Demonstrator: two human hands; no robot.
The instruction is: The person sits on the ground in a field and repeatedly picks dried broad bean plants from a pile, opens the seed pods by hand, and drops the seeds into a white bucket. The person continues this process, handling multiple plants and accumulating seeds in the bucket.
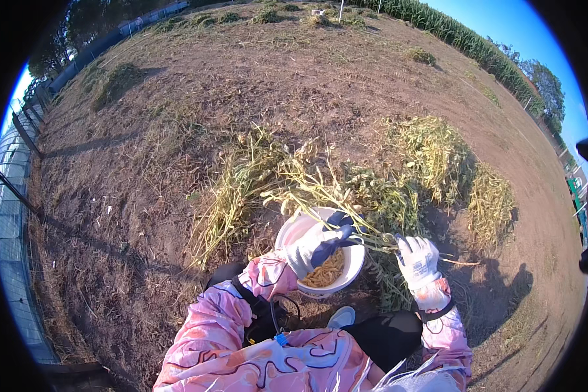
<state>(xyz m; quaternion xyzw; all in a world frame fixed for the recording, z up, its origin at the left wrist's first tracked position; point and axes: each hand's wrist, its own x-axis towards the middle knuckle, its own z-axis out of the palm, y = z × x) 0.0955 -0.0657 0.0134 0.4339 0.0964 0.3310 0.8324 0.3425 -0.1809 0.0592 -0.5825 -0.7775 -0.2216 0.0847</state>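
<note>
A cut bean plant (318,188) with pods along its stems lies across the top of a white bucket (355,267). My right hand (418,259), in a white work glove, is closed on the stem end to the right of the bucket. Over the bucket's mouth is my left hand (318,247), in a white glove with a dark blue palm; its fingers are at the stems and pods, and whether they grip cannot be made out. Yellowish picked pods (326,272) lie inside the bucket, partly hidden by the left hand and sleeve.
Heaps of pulled plants lie beyond the bucket, at the left (225,206) and the right (431,152). One shoe (342,317) stands just below the bucket. A netted structure (12,274) with posts runs along the left edge. Tall green crops (446,32) border the field.
</note>
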